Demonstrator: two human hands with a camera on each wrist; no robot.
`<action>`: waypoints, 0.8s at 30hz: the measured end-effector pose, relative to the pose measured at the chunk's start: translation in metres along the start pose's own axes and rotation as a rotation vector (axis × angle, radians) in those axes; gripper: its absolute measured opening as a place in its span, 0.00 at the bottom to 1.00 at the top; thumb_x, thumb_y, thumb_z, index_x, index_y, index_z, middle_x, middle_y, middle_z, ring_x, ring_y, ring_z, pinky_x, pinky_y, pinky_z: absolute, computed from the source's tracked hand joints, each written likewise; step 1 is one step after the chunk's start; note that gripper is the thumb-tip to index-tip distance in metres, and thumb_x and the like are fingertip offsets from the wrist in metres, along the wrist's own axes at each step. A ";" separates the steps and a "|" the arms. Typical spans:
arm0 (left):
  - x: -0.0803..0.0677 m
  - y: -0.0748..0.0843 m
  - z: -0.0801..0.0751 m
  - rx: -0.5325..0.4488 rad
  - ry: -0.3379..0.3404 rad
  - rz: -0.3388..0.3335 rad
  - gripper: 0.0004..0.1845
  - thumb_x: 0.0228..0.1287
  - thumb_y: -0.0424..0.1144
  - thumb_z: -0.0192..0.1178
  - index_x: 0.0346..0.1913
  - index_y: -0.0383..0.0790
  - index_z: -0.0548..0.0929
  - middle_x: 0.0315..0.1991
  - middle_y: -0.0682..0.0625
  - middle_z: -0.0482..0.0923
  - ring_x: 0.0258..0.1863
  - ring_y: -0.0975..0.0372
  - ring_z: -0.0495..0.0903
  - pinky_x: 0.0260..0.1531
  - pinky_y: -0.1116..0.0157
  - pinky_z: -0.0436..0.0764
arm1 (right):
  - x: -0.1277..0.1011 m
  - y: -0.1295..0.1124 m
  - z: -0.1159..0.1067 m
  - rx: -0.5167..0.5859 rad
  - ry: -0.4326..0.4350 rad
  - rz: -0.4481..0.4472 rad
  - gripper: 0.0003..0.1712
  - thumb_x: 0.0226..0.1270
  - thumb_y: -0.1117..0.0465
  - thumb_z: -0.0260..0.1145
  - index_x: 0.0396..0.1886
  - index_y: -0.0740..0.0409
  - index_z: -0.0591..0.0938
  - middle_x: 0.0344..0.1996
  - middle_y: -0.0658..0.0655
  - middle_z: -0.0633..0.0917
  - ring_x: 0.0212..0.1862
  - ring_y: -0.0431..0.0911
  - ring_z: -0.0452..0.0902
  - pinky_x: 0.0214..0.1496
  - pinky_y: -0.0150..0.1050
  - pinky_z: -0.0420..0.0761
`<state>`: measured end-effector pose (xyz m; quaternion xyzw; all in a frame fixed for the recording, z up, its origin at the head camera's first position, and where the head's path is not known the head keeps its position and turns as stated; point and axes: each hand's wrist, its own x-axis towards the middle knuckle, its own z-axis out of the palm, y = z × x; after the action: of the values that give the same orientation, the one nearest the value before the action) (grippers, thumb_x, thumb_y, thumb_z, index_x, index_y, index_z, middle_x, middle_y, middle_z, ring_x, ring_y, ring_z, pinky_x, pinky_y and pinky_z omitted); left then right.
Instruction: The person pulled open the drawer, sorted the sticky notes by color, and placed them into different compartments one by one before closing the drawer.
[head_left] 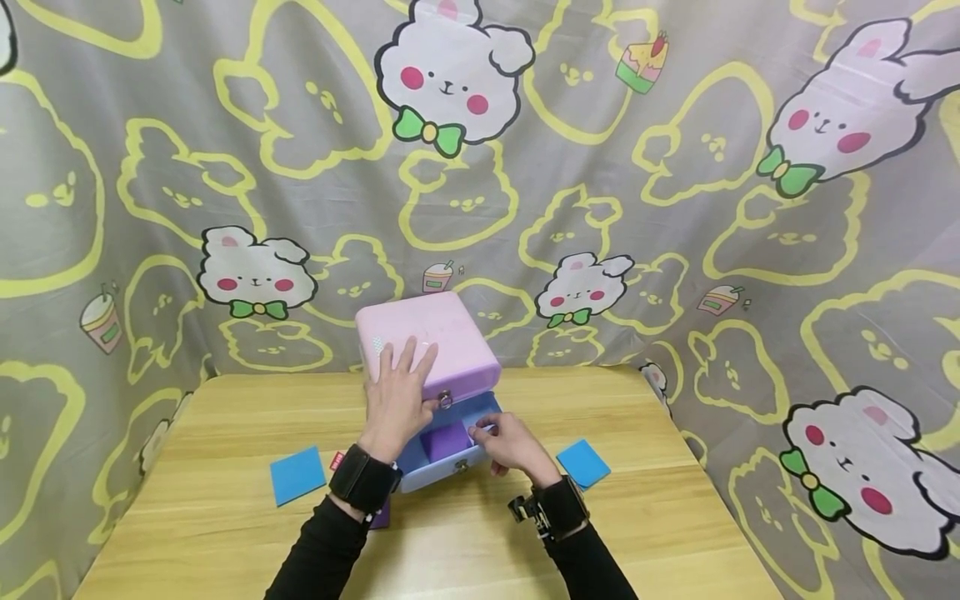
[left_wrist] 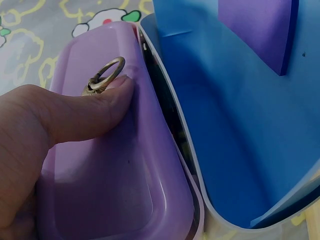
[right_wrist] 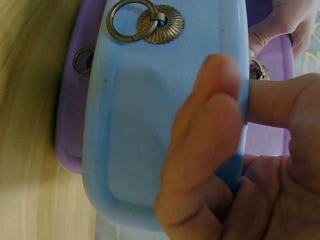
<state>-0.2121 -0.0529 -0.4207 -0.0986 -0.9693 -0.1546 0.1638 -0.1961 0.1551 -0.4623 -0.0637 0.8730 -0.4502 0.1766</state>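
A small pink and purple drawer box [head_left: 427, 337] stands at the back of the table, its blue drawer [head_left: 442, 477] pulled out. My left hand [head_left: 397, 400] rests on the box top with fingers spread; its thumb touches the purple front beside a brass ring pull [left_wrist: 107, 75]. A purple square pad [head_left: 444, 442] lies inside the blue drawer. At the drawer's right front corner, my right hand [head_left: 513, 442] grips the rim, with curled fingers [right_wrist: 210, 125] outside the front and another digit reaching over the edge. That digit's tip is hidden behind the rim.
Blue squares lie on the wooden table, one to the left [head_left: 297, 476] and one to the right [head_left: 583, 463]. A small red label [head_left: 337, 460] and a dark purple piece [head_left: 381, 515] show near my left wrist. A patterned curtain [head_left: 465, 200] hangs behind the box.
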 end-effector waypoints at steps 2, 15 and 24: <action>0.000 0.000 0.000 0.004 0.005 0.002 0.49 0.49 0.45 0.80 0.76 0.53 0.67 0.78 0.41 0.62 0.75 0.35 0.59 0.50 0.27 0.77 | 0.000 0.000 0.000 0.008 0.001 -0.009 0.25 0.76 0.52 0.61 0.61 0.68 0.78 0.38 0.62 0.88 0.14 0.42 0.77 0.20 0.42 0.84; 0.001 0.000 0.001 0.005 0.013 0.001 0.49 0.48 0.46 0.80 0.75 0.53 0.68 0.78 0.40 0.63 0.75 0.35 0.60 0.49 0.27 0.77 | -0.010 -0.007 -0.004 0.003 0.045 -0.135 0.24 0.73 0.58 0.64 0.62 0.70 0.76 0.44 0.65 0.87 0.16 0.42 0.78 0.23 0.46 0.86; 0.001 0.001 0.001 0.007 0.018 0.008 0.48 0.48 0.45 0.80 0.75 0.52 0.69 0.78 0.40 0.63 0.74 0.34 0.60 0.48 0.27 0.78 | -0.018 -0.026 -0.025 -0.055 0.196 -0.241 0.19 0.72 0.59 0.66 0.57 0.65 0.80 0.44 0.64 0.88 0.21 0.44 0.81 0.23 0.35 0.81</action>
<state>-0.2131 -0.0516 -0.4208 -0.1006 -0.9680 -0.1512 0.1735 -0.1901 0.1641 -0.4233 -0.1288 0.8841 -0.4480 0.0334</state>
